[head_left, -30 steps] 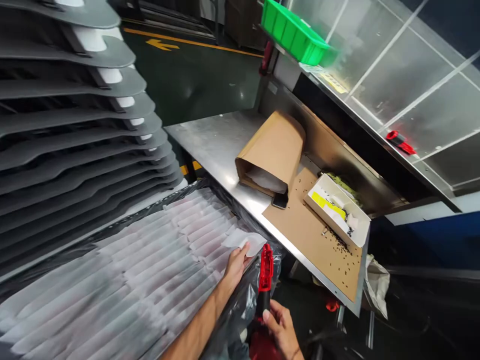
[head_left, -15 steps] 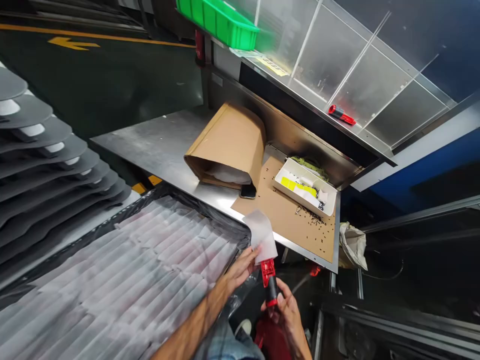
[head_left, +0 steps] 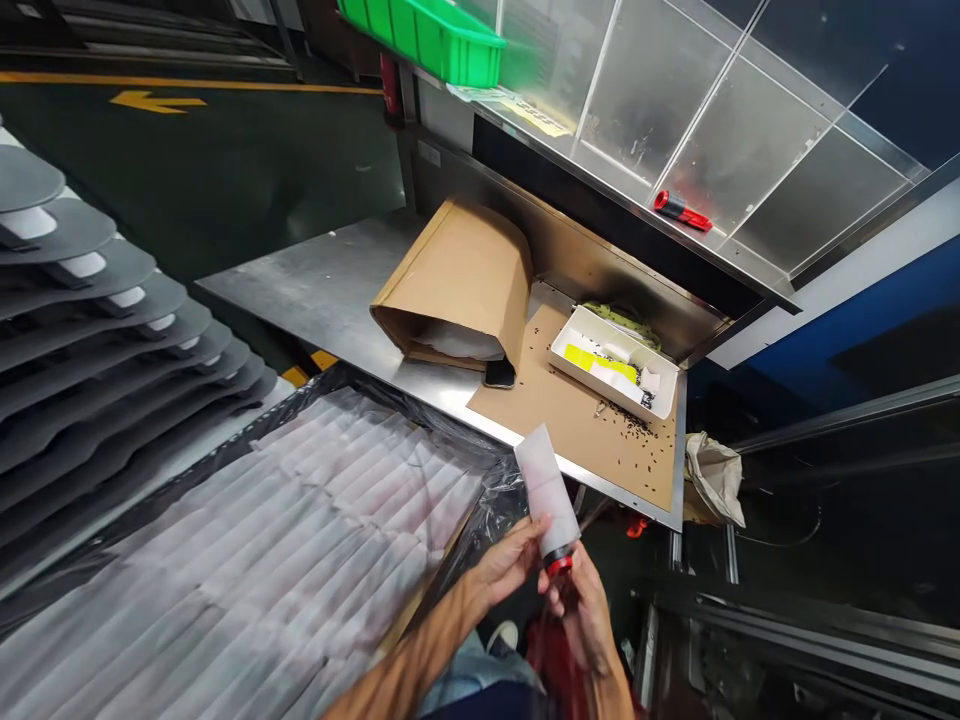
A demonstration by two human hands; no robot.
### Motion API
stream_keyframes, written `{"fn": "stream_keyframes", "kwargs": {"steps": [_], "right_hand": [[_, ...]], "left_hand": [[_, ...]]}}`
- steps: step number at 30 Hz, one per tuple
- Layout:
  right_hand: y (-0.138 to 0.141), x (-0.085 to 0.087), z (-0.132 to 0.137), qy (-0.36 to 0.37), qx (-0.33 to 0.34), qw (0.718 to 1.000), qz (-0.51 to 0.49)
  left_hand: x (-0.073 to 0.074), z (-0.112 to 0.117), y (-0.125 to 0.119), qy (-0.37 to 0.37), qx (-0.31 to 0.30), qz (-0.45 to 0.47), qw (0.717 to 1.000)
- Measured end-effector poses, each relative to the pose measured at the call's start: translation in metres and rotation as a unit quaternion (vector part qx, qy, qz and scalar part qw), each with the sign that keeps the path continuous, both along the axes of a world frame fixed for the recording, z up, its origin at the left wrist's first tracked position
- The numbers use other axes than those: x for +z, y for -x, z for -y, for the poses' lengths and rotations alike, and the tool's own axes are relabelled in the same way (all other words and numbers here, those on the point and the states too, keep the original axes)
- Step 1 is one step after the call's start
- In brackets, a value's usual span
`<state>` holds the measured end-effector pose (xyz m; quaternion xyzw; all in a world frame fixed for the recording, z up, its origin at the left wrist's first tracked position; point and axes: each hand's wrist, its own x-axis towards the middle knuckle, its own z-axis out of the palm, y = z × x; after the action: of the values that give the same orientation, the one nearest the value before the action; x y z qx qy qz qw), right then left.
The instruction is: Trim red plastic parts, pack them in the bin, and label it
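A white paper sleeve (head_left: 546,487) stands upright between my hands, pulled over a red-and-black tool (head_left: 559,565), which shows only as a red strip and black band below the paper. My left hand (head_left: 510,562) grips the sleeve's lower part from the left. My right hand (head_left: 581,620) is wrapped around the tool's lower end, and the fingers hide most of it. The tool's upper part is hidden inside the paper.
A black-lined tray of white paper sleeves (head_left: 247,530) lies to my left, beside stacked grey racks (head_left: 97,290). On the steel table (head_left: 300,295) sit a kraft paper bag (head_left: 457,285), a phone (head_left: 499,373) and a white box (head_left: 611,365) on brown card.
The white paper has gone from lying loose at my left fingers to covering most of the red tool. My hands have come together, and the view has swung right.
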<state>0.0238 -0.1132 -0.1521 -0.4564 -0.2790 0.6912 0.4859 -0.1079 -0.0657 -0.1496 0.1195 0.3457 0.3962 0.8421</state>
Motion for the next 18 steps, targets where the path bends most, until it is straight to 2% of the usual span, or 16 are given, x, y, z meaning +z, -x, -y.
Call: {"fn": "stream_keyframes", "kwargs": {"steps": [2,4,6,8,11,14,16,18], "right_hand": [[-0.002,0.002,-0.003,-0.001,-0.006,0.998,0.062],[-0.009,0.007,-0.006,-0.021,-0.024,0.976,0.217],[-0.019,0.017,-0.009,-0.074,-0.05,0.915,0.394],[-0.027,0.028,-0.014,-0.149,-0.061,0.846,0.507],[-0.031,0.04,-0.023,-0.255,-0.026,0.788,0.559],[-0.025,0.043,-0.031,-0.31,0.012,0.748,0.586],[-0.02,0.044,-0.035,-0.334,0.025,0.729,0.597],[-0.016,0.047,-0.037,-0.36,0.045,0.722,0.589]], "left_hand": [[0.0,0.003,-0.003,-0.004,-0.004,0.019,1.0],[-0.002,0.004,-0.005,0.006,0.01,0.033,0.999],[-0.006,0.005,-0.005,0.03,0.025,0.045,0.998],[-0.011,0.006,-0.003,0.056,0.032,0.055,0.996],[-0.016,0.009,-0.002,0.083,0.032,0.071,0.993],[-0.013,0.014,0.0,0.1,0.031,0.089,0.991],[-0.007,0.016,0.002,0.113,0.024,0.119,0.986],[-0.002,0.018,0.005,0.133,-0.004,0.177,0.975]]}}
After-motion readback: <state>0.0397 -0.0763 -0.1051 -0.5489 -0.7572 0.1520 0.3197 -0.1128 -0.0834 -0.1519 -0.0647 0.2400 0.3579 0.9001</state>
